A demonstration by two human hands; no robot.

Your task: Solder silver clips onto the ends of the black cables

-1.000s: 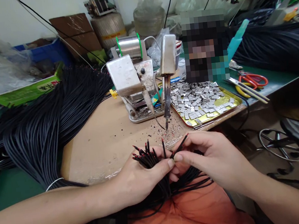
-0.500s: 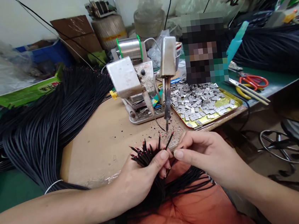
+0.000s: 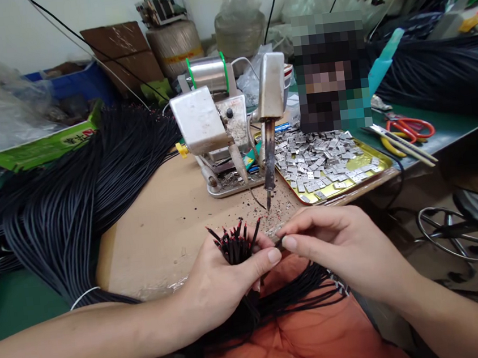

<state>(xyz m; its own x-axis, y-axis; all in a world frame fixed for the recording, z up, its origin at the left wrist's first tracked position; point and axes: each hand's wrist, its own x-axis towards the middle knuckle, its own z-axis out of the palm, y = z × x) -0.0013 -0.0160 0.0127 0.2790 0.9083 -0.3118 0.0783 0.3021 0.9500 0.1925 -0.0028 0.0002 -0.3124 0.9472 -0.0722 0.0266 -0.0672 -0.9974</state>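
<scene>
My left hand [image 3: 224,283] is closed around a bundle of thin black wires with red tips [image 3: 233,241], the tips fanning upward. My right hand [image 3: 340,248] pinches the end of one black wire [image 3: 278,242] between thumb and forefinger, right beside my left thumb. The rest of the wires trail down over my orange lap [image 3: 306,331]. Just beyond my hands a soldering iron [image 3: 269,158] hangs tip-down from a metal soldering fixture [image 3: 208,125].
A yellow tray [image 3: 369,159] of small metal pieces sits right of the iron. A large heap of black cables [image 3: 66,203] covers the left bench. Red-handled scissors [image 3: 408,127], pliers and a solder spool [image 3: 208,71] lie further back. A person sits behind the tray.
The wire tips have been gathered into a tighter bunch in my left hand. The single wire that stood out toward the iron has come down into my right hand's pinch.
</scene>
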